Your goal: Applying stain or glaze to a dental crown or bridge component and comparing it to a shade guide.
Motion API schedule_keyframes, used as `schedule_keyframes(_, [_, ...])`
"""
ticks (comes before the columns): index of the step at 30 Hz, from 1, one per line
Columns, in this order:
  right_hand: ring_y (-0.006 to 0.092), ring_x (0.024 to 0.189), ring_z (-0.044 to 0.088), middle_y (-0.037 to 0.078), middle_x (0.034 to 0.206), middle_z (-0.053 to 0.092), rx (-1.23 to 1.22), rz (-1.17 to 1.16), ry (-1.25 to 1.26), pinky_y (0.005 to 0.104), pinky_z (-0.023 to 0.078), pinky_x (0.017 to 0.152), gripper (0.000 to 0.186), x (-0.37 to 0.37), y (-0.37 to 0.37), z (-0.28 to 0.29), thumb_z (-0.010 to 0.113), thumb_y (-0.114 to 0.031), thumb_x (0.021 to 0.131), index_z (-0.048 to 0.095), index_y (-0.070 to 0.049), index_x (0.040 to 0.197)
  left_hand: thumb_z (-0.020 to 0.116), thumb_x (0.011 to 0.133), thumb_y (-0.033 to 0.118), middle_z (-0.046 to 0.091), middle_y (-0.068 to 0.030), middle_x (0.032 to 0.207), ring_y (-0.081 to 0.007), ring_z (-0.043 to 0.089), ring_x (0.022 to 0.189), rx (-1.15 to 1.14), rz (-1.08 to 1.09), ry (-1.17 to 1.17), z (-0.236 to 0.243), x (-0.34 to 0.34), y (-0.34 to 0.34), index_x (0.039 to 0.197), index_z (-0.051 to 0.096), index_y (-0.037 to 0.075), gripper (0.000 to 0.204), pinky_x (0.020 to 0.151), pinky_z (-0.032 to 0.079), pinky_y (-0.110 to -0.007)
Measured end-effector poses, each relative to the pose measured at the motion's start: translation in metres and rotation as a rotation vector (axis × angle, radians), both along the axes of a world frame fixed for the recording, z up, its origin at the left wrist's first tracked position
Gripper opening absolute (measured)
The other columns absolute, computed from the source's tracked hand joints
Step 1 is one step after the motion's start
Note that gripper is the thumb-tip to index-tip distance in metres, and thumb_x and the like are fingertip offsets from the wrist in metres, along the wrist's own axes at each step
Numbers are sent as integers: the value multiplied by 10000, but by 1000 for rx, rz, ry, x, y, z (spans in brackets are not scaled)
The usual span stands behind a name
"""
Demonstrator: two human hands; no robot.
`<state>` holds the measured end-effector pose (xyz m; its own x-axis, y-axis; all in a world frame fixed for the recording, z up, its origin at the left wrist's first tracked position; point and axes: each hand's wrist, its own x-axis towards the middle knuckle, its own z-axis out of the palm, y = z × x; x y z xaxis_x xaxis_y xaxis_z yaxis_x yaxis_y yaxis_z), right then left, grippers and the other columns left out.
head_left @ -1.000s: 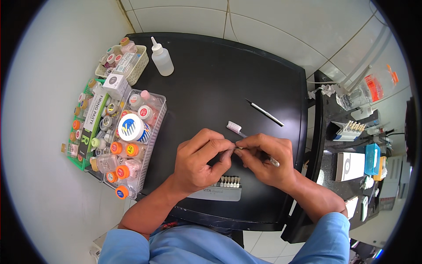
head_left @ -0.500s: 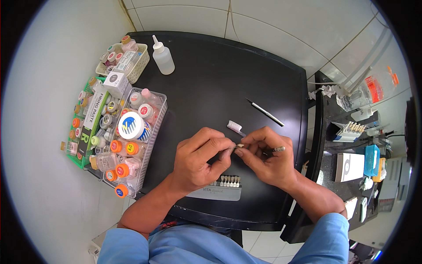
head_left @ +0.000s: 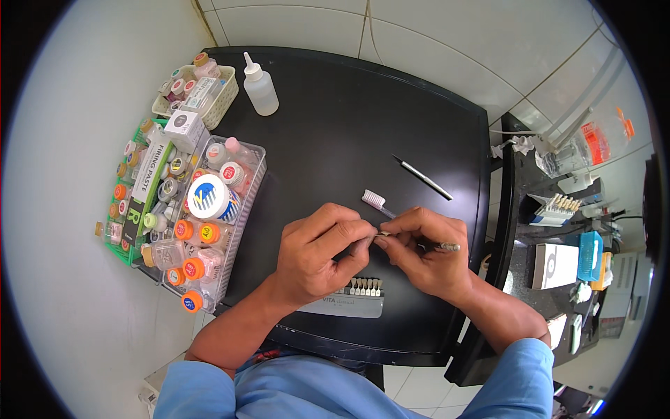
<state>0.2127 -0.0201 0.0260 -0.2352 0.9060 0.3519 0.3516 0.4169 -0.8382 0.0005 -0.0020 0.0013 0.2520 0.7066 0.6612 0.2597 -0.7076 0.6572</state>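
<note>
My left hand [head_left: 322,253] is closed, thumb and forefinger pinching a small pale tooth-coloured piece [head_left: 383,234] above the desk. My right hand [head_left: 434,257] is closed too, its thumb and forefinger meeting the left fingertips at that piece. A slim tool with a greyish handle [head_left: 449,246] is gripped in the right hand, its end sticking out beside the knuckles; its tip is hidden. Just beyond the fingers lies a toothbrush [head_left: 375,200] with pale bristles. Below the left hand sits a dental shade guide [head_left: 347,305] with a row of tooth tabs, partly covered.
A slim silver-and-black tool [head_left: 423,177] lies on the black desk [head_left: 328,126]. Toward the back stands a white squeeze bottle [head_left: 260,87]. Baskets of small jars, including a clear one [head_left: 257,183], line the left. A side counter [head_left: 520,262] holds boxes and another shade guide.
The handle end in my right hand has tilted slightly toward me and outward. Both hands stay close together, shifting only a little; the small piece is less exposed between the fingertips.
</note>
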Motion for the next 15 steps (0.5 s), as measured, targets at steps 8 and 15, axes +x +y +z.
schedule_keyframes(8, [91,591,639,70,778,718,2,-19,-16,262,492,525,169,-3,-4,2,861,25,870,749,2,993,786,786,-74,656,-59,892,-134,627,644,44,21,-8,0,0,-3,987,773,37,230,524,493,-280])
schedule_keyframes(15, [105,611,688,74,794,726,12,4,-19,262,517,531,160,-4,-4,4,835,46,887,739,14,1011,780,792,-88,656,-58,901,-122,620,640,24,28,-23,1,2,-6,1004,776,33,244,516,482,-273])
